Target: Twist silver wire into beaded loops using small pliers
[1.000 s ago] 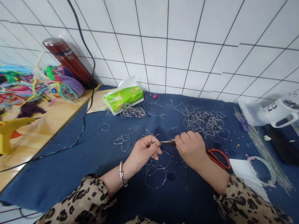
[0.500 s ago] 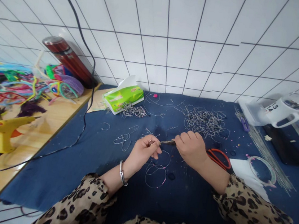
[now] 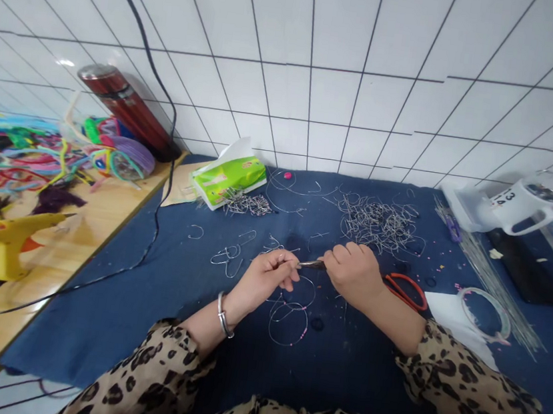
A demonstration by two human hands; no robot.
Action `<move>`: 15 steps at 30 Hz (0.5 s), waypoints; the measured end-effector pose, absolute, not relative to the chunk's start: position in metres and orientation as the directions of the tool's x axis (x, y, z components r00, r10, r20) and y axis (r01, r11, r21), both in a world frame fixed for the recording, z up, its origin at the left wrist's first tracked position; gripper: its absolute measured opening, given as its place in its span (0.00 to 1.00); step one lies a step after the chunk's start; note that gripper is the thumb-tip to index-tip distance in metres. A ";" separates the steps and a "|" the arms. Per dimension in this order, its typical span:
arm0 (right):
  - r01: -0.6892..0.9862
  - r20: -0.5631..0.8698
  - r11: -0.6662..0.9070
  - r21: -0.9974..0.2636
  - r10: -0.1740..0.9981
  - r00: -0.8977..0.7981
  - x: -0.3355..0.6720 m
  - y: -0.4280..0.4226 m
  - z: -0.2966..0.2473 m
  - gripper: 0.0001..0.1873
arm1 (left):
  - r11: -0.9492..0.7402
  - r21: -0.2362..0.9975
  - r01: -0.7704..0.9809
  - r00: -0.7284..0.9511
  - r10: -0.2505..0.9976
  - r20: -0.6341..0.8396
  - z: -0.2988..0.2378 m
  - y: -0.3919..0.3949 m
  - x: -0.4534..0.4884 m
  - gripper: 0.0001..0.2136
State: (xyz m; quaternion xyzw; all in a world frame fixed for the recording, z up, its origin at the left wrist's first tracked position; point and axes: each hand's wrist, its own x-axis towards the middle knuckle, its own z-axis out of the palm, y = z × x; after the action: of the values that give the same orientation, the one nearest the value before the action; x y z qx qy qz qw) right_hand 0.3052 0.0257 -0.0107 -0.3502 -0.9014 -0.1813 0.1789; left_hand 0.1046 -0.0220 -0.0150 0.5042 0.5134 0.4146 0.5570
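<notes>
Gripping a thin wire (image 3: 284, 257) over the middle of the blue cloth (image 3: 144, 298), I am pinching it between the thumb and curled fingertips of my left hand (image 3: 268, 276). My right hand (image 3: 356, 274) is wrapped shut around the pliers (image 3: 310, 263), whose metal nose is pointing left and meeting the wire just beside my left fingertips. By my reading I am shaping the wire's end with the tool; the piece is too fine to tell how far the bend has gone. The next move is calling for a small turn of the right wrist while the left pinch is keeping the wire from twisting. Beaded loops (image 3: 287, 319) are lying on the cloth just below my hands, orange-handled scissors (image 3: 405, 290) are resting by my right wrist, and the heap of cut wire (image 3: 378, 221) is sitting beyond. Against the frame from a second ago, little is changing: both grips are holding as they were, and my left hand is sitting a touch nearer the pliers' nose.
</notes>
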 end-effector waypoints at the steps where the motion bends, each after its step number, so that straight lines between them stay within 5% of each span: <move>1: 0.698 0.449 0.689 0.194 0.570 -0.688 0.305 0.026 -0.011 0.13 | 0.145 0.988 0.045 0.128 0.980 -0.150 -0.015 -0.022 0.105 0.06; 15: 0.702 0.444 0.711 0.034 0.618 -0.648 0.304 0.027 -0.025 0.11 | 0.283 0.925 -0.255 0.153 0.956 -0.250 -0.010 -0.024 0.109 0.06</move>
State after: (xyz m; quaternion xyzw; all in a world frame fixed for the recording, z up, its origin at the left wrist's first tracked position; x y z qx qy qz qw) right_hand 0.3037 0.0273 -0.0251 -0.3660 -0.9020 -0.1020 0.2050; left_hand 0.1093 -0.0239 -0.0100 0.3818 0.4588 0.4614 0.6564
